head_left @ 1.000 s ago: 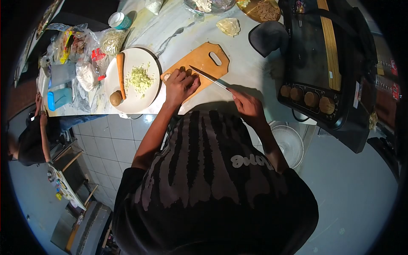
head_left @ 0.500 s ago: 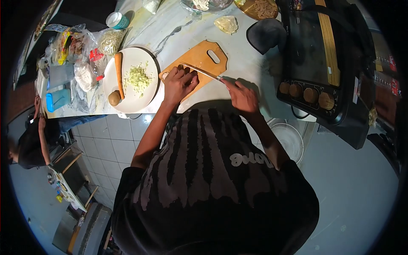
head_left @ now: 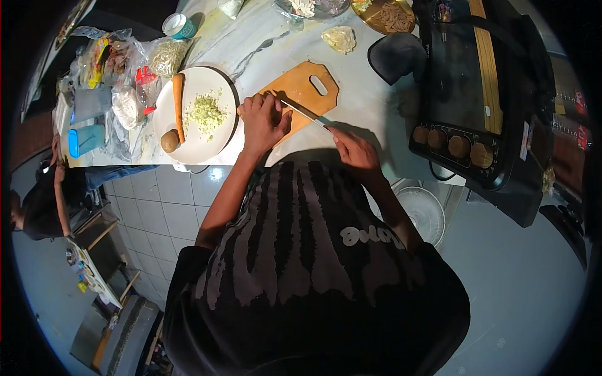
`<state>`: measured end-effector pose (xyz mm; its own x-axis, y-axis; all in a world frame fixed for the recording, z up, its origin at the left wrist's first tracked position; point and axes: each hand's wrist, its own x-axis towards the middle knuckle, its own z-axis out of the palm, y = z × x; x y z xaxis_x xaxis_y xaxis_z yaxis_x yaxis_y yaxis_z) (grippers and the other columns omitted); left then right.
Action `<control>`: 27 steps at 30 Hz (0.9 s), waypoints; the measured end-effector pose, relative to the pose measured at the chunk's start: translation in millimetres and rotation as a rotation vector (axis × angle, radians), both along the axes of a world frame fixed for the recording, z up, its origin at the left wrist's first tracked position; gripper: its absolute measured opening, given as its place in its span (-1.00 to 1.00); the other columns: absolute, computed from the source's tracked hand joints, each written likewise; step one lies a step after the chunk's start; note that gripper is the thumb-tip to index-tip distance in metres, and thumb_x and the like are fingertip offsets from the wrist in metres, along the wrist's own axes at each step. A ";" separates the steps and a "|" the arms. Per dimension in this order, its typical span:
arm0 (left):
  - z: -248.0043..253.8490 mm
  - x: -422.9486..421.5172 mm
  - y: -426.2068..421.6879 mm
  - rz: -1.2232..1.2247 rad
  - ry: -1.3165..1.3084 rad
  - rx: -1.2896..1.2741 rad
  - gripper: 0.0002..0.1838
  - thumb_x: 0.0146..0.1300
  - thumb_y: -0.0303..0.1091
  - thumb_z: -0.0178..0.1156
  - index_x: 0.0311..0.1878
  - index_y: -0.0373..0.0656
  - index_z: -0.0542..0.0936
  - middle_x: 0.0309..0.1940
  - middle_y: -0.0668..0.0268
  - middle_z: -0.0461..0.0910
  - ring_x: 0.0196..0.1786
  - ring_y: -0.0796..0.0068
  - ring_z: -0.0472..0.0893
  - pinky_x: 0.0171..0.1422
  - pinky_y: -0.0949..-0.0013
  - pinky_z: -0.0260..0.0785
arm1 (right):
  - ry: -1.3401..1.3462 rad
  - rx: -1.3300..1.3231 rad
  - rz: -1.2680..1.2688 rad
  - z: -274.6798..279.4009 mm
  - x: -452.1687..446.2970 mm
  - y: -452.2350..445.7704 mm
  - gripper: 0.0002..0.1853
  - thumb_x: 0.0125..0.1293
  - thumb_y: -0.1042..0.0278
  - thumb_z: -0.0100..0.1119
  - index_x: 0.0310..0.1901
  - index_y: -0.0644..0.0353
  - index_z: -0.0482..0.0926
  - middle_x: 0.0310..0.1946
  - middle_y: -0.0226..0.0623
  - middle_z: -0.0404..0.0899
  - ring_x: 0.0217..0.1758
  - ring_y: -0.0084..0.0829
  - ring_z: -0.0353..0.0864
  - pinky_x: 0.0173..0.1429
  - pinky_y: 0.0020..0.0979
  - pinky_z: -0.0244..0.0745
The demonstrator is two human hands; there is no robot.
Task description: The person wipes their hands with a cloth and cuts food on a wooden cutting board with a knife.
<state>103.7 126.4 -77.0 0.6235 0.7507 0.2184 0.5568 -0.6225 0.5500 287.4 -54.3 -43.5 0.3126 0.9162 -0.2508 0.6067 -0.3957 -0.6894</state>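
A wooden cutting board (head_left: 300, 80) with a handle slot lies on the marble counter. My left hand (head_left: 261, 124) rests on its near left part, fingers bent and pressed together; whatever they hold is hidden beneath them. The fingers of my right hand (head_left: 355, 149) are wrapped round the handle of a knife (head_left: 302, 110). Its blade slants over the board, with the tip close to my left fingertips. Left of the board is a white plate (head_left: 221, 145) bearing a peeled carrot (head_left: 178, 108), a small brown round item (head_left: 169, 141) and chopped pale-green vegetable (head_left: 205, 114).
A black appliance with wooden knobs (head_left: 458, 146) stands at the right, beside a dark pad (head_left: 396, 56). Bagged foods, including a bag of sprouts (head_left: 168, 57), and a blue-lidded container (head_left: 86, 141) crowd the left. Another person (head_left: 47, 203) is at the far left.
My left hand's fingers have shifted slightly and look less tightly curled. The knife is angled a little more steeply, its handle lower, still in my right hand. The view has shifted slightly.
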 end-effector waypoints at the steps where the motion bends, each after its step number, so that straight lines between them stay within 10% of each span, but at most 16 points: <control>1: -1.3 -0.6 -0.4 -0.001 0.002 -0.001 -0.66 0.09 -0.21 0.47 -0.23 -0.12 0.50 -0.24 0.19 0.42 -0.08 0.10 0.35 0.05 0.06 0.18 | 0.002 -0.001 -0.001 0.3 -0.6 -0.2 -0.65 0.51 0.24 0.03 0.26 -0.11 0.58 -0.24 -0.10 0.65 -0.08 0.00 0.66 0.06 0.00 0.51; 12: 7.1 5.6 1.8 0.234 0.078 -0.044 -0.07 -0.16 0.02 0.59 0.24 -0.22 0.38 0.08 0.05 0.31 0.15 0.01 0.24 0.34 0.00 0.01 | -0.104 -0.082 0.043 -5.5 7.2 -3.7 -0.61 0.51 0.19 0.01 0.32 -0.23 0.56 -0.03 -0.11 0.70 0.07 0.02 0.66 0.19 -0.01 0.49; 22: 2.4 -3.7 1.4 0.178 0.089 -0.022 -0.05 -0.03 0.13 0.55 0.35 -0.15 0.36 0.24 0.00 0.30 0.27 -0.04 0.22 0.41 -0.06 0.00 | -0.278 -0.153 0.146 -6.5 20.7 9.0 -0.58 0.54 0.17 -0.04 0.37 -0.26 0.51 0.12 -0.12 0.65 0.06 0.00 0.68 0.12 -0.01 0.55; 27: -2.3 -6.5 -1.6 0.136 0.063 0.018 -0.08 0.06 0.17 0.51 0.35 -0.14 0.36 0.27 0.03 0.34 0.32 0.00 0.23 0.43 -0.08 -0.01 | 0.069 -0.029 0.060 -2.2 19.7 3.6 -0.64 0.54 0.22 -0.02 0.26 -0.02 0.59 -0.03 -0.03 0.69 -0.01 0.08 0.67 0.08 -0.05 0.56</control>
<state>97.1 124.8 -79.3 0.5291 0.8254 0.1967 0.6695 -0.5485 0.5008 307.1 -50.7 -45.8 0.2382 0.9249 -0.2965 0.5812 -0.3803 -0.7194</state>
